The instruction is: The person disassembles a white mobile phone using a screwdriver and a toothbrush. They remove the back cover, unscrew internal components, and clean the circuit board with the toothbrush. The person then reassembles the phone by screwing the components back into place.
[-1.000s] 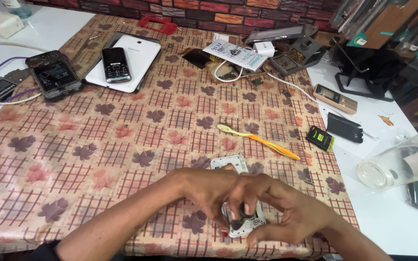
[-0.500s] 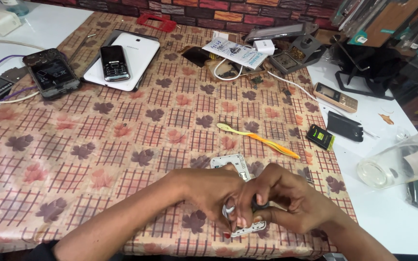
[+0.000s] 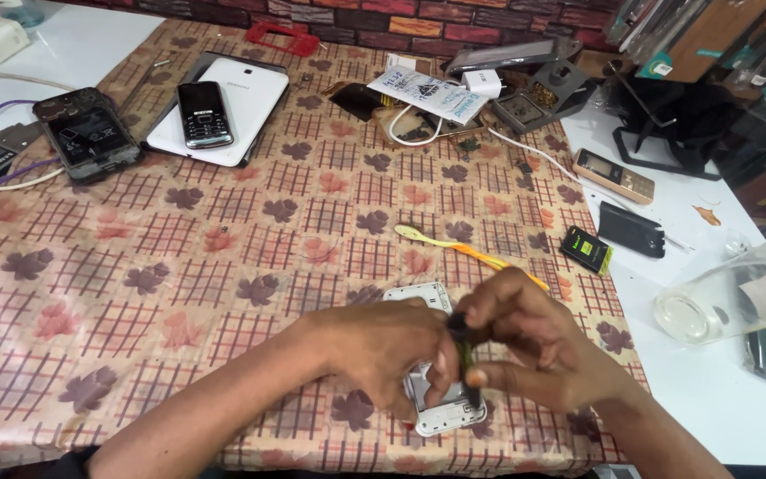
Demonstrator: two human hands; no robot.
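A white phone frame (image 3: 443, 410) is held down on the patterned surface (image 3: 223, 266) by the left hand (image 3: 392, 350). A thin dark tool (image 3: 465, 359) is pinched by right hand (image 3: 538, 350) fingers (image 3: 489, 377). A clear plastic container (image 3: 738, 297) lies on its side nearby, contents unclear.

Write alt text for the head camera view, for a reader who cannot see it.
Two bare hands meet over a white phone frame on a leaf-patterned tablecloth: the left hand steadies it while the right hand pinches a thin dark tool. A yellow toothbrush lies just beyond, with other phones and parts scattered farther back.
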